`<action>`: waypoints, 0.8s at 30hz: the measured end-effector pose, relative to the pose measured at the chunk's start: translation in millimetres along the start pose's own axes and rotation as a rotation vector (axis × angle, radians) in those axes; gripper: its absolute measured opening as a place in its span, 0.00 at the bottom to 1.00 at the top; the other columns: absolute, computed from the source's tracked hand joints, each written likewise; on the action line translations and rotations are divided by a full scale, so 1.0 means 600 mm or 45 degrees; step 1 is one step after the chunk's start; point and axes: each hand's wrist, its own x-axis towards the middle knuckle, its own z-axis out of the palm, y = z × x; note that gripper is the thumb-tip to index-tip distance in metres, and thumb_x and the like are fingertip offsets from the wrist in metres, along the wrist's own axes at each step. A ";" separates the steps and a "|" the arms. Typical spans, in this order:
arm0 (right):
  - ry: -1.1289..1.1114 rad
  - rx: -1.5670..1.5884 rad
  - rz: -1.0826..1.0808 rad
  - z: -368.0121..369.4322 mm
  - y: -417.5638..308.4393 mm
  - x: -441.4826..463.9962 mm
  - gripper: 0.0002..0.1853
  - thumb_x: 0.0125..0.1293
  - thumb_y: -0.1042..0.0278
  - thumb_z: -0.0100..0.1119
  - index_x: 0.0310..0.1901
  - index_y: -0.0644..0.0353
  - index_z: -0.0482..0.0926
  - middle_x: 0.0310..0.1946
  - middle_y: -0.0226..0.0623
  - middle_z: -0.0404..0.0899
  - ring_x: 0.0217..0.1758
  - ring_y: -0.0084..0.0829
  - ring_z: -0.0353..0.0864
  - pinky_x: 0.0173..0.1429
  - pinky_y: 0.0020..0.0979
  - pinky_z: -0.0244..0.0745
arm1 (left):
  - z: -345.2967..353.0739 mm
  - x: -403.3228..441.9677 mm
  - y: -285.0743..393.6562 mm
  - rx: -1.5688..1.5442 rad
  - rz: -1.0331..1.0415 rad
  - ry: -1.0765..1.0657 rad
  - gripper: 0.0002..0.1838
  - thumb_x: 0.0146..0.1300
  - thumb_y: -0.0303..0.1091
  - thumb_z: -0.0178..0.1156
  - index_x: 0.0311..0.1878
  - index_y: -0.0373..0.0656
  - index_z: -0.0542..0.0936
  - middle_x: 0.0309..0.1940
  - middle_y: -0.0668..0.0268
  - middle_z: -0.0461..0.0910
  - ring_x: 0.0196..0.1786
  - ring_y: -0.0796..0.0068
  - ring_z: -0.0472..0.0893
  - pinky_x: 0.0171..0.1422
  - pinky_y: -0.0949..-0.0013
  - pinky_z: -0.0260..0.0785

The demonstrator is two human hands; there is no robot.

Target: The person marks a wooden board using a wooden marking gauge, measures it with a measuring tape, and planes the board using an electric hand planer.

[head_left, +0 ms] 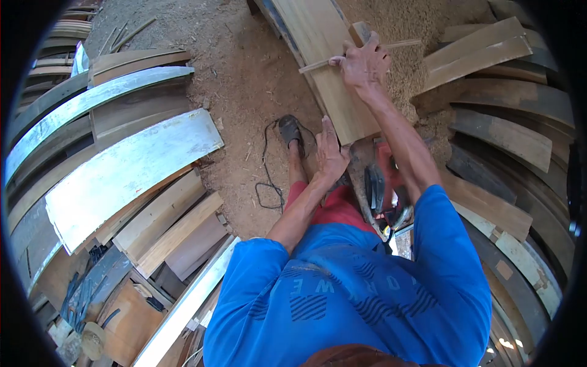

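A long wooden board (339, 101) runs from my body up to the top of the view. My right hand (365, 64) is over its right side, fingers bent around a thin wooden stick (315, 66) that lies crosswise over the board and sticks out past both edges. Just beyond those fingers is a small wooden block (361, 32); whether it is joined to the stick I cannot tell. At the board's near left corner is my left hand (331, 153), fingers stretched out along the edge, holding nothing.
A red and black power tool (385, 180) sits below the board's near end. A dark cord (264, 156) loops on the dirt floor beside my sandaled foot (290, 131). Stacked planks stand on both sides, including a white-faced panel (134, 171) at left. Shavings (406, 79) cover the ground at right.
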 end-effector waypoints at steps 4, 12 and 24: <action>-0.125 0.021 -0.010 -0.028 0.002 -0.009 0.21 0.56 0.42 0.72 0.43 0.47 0.90 0.63 0.58 0.63 0.57 0.61 0.72 0.57 0.57 0.66 | -0.011 0.006 0.005 -0.013 -0.008 -0.025 0.53 0.61 0.33 0.70 0.81 0.29 0.47 0.75 0.39 0.62 0.57 0.34 0.72 0.63 0.44 0.69; -0.129 -0.047 0.032 -0.024 0.001 -0.022 0.20 0.58 0.42 0.71 0.46 0.45 0.90 0.69 0.63 0.58 0.60 0.66 0.71 0.56 0.58 0.67 | -0.001 -0.002 -0.007 -0.026 -0.047 -0.057 0.56 0.53 0.25 0.66 0.82 0.32 0.45 0.77 0.42 0.59 0.56 0.37 0.71 0.61 0.44 0.72; -0.170 0.007 0.083 -0.021 -0.038 0.068 0.26 0.60 0.38 0.70 0.53 0.45 0.87 0.72 0.66 0.57 0.68 0.71 0.65 0.66 0.63 0.64 | -0.001 0.001 -0.008 0.013 0.020 0.012 0.54 0.57 0.30 0.67 0.82 0.33 0.46 0.78 0.41 0.58 0.58 0.33 0.72 0.65 0.45 0.70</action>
